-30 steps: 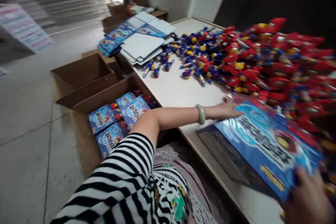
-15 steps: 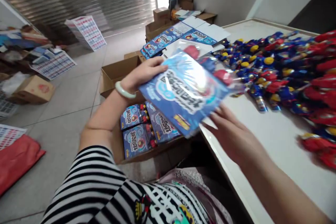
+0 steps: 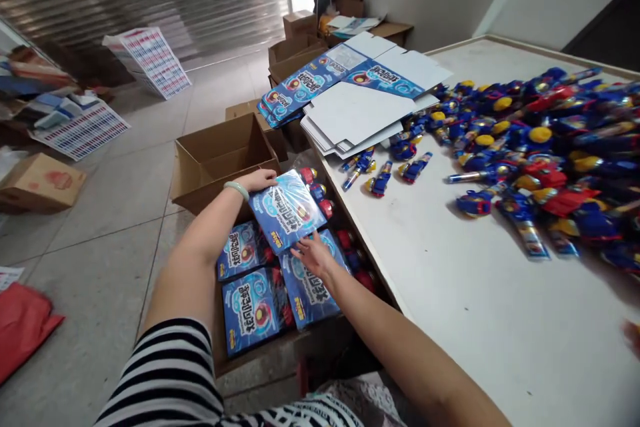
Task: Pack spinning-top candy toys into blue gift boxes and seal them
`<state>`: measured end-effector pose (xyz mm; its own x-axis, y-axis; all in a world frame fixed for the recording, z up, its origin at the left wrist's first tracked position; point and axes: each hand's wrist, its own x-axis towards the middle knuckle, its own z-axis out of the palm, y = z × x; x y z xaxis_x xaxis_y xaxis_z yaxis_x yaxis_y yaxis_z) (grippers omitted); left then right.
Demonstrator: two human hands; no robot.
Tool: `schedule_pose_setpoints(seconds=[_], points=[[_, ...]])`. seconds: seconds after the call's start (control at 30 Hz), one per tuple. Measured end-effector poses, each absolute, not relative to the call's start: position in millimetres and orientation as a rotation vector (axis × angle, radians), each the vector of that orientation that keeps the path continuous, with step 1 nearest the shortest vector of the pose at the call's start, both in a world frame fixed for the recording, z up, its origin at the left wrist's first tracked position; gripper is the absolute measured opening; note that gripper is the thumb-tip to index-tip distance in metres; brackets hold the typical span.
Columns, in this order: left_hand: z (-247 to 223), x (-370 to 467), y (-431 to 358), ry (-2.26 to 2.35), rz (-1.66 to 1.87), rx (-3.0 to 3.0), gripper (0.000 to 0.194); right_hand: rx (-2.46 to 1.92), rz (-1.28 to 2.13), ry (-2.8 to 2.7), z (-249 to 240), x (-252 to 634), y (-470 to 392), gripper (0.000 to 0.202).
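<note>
A blue toy display box (image 3: 287, 210) in clear film is tilted over an open carton (image 3: 234, 365), at its far right. My left hand (image 3: 260, 180), with a pale bangle on the wrist, grips the box's upper left edge. My right hand (image 3: 315, 258) has its fingers at the lower edge of the same box. Below lie several like boxes, among them a lower left box (image 3: 250, 313), an upper left box (image 3: 240, 252) and a right-hand box (image 3: 310, 287) partly hidden by my right hand. Red and blue toys show along their sides.
An open brown carton (image 3: 215, 153) stands beyond. Flattened blue printed boxes (image 3: 305, 83) and white card sheets (image 3: 355, 113) lie on the white table's (image 3: 425, 267) corner. Several red and blue toys (image 3: 530, 147) are heaped on it. A red bag (image 3: 25, 327) lies on the floor.
Both hands have lowered the wrapped display box from above the table's edge, down and to the left, into the carton's far right part. The view has shifted slightly.
</note>
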<state>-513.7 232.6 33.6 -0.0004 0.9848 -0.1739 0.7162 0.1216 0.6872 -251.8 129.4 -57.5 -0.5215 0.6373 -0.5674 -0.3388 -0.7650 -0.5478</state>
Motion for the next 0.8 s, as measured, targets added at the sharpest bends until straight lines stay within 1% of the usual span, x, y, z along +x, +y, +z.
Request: schedule_pose_setpoints(seconds=[0.13, 0.23, 0.33, 0.5, 0.6, 0.67, 0.73, 0.77, 0.8], points=[[-16.0, -508.8, 246.3, 1.774, 0.601, 1.585, 0.022, -1.188, 2.292, -0.439, -83.9, -252.5, 127.3, 0.092], [-43.4, -504.8, 250.7, 1.792, 0.612, 1.521, 0.02, -1.227, 2.304, -0.424, -92.8, -251.2, 120.1, 0.099], [-66.4, -500.5, 256.0, 1.822, 0.62, 1.461, 0.019, -1.247, 2.321, -0.469, -95.4, -249.1, 120.0, 0.099], [-92.8, -491.4, 261.9, 1.924, 0.702, 1.387, 0.016, -1.304, 2.302, -0.704, -92.4, -244.5, 138.7, 0.086], [-93.3, -486.7, 259.0, 2.018, 0.728, 1.36, 0.019, -1.368, 2.258, -0.901, -81.6, -224.6, 138.5, 0.073], [-83.0, -480.7, 261.5, 2.083, 0.764, 1.352, 0.019, -1.318, 2.158, -1.283, -68.1, -196.0, 128.2, 0.06], [-63.3, -467.5, 275.0, 2.133, 0.864, 1.365, 0.013, -1.115, 1.938, -1.871, -50.6, -157.3, 113.0, 0.047], [-50.2, -456.9, 286.8, 2.136, 0.932, 1.382, 0.009, -0.991, 1.811, -2.115, -41.1, -136.3, 105.5, 0.042], [-35.5, -443.0, 301.7, 2.116, 0.998, 1.406, 0.009, -0.898, 1.704, -2.279, -31.7, -115.3, 99.2, 0.038]])
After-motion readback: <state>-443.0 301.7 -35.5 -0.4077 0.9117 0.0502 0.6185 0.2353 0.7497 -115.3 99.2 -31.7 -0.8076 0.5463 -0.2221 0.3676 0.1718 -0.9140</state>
